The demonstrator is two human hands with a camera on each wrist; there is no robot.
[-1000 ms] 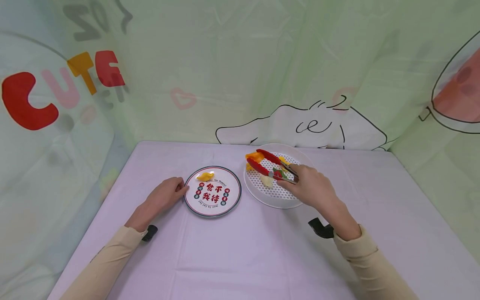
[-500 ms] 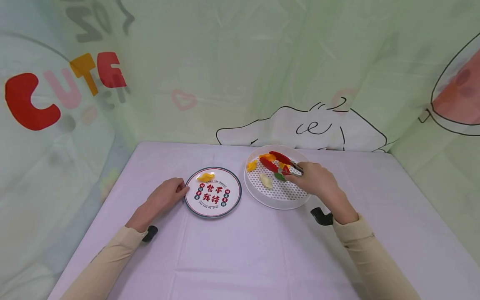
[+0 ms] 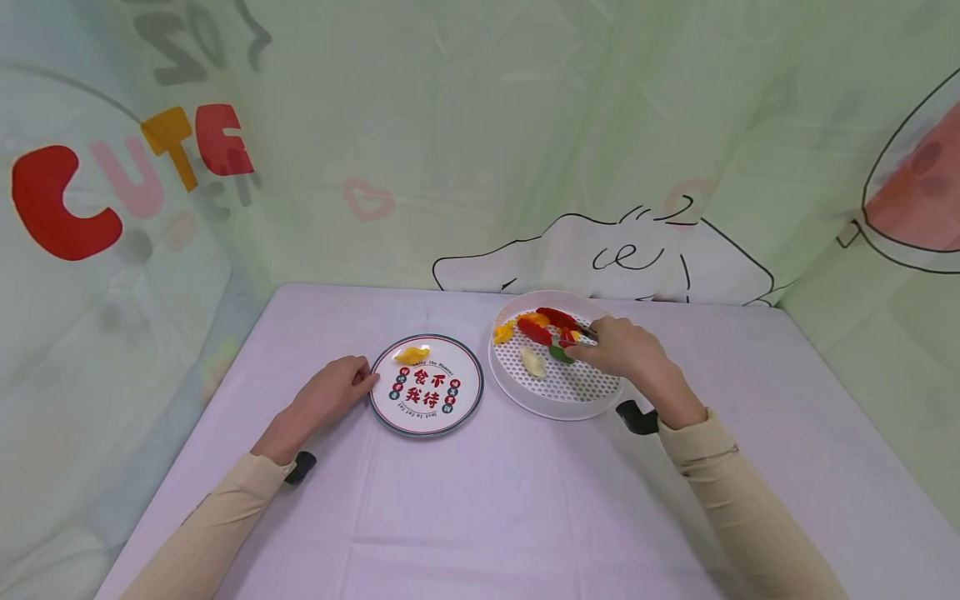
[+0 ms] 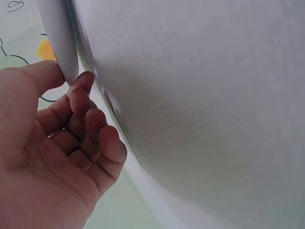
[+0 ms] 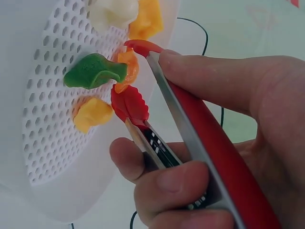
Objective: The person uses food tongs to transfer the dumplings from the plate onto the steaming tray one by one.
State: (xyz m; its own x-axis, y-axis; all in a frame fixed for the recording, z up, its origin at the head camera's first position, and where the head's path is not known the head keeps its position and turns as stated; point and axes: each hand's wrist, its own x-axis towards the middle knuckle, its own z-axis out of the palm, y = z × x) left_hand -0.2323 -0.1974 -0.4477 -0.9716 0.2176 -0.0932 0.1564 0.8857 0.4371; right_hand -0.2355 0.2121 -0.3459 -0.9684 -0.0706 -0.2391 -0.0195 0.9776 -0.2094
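My left hand (image 3: 330, 393) pinches the left rim of a white round plate (image 3: 463, 365) between thumb and fingers, as the left wrist view shows. One yellow dumpling-shaped piece (image 3: 412, 355) lies on that plate. Tongs (image 5: 212, 143) with red tips are held in my right hand (image 3: 628, 348). Their spread tips are low in a white perforated steamer basket (image 3: 577, 390), around an orange dumpling-shaped piece (image 5: 127, 69); whether they touch it I cannot tell. Nearby in the basket are a green piece (image 5: 93, 71), a white piece (image 3: 533, 363) and yellow pieces (image 5: 93, 114).
A pale cloth covers the table (image 3: 465, 508). Behind it, a printed curtain (image 3: 480, 142) hangs at the far edge. The basket stands right of the plate, with a narrow gap between them.
The tongs and orange piece have shifted right from the basket's left rim and come down into the basket. Over the last half second the tongs sank slightly. My left hand has stayed put.
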